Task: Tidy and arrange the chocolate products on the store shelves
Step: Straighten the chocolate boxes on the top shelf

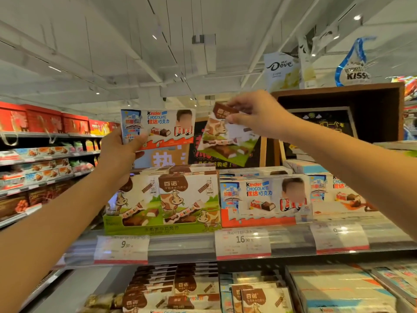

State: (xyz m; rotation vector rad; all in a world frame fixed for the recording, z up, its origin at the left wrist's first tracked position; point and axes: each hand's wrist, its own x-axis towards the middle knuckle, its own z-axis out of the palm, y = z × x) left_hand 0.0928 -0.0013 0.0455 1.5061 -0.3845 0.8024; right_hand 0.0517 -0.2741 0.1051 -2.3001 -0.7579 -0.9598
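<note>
My left hand [119,154] holds a Kinder chocolate box [162,126] by its lower left corner, raised above the shelf. My right hand [255,114] pinches the top corner of a cow-print chocolate box [225,141], which hangs tilted beside the Kinder box. Below them on the top shelf stand a green display tray of cow-print boxes [162,204] on the left and a row of Kinder boxes [266,199] on the right.
Price tags [242,243] line the shelf edge [180,247]. A lower shelf holds more cow-print and Kinder boxes [187,288]. A brown wooden display frame [338,91] stands behind at right. Another aisle's shelves with red boxes [42,120] run along the left.
</note>
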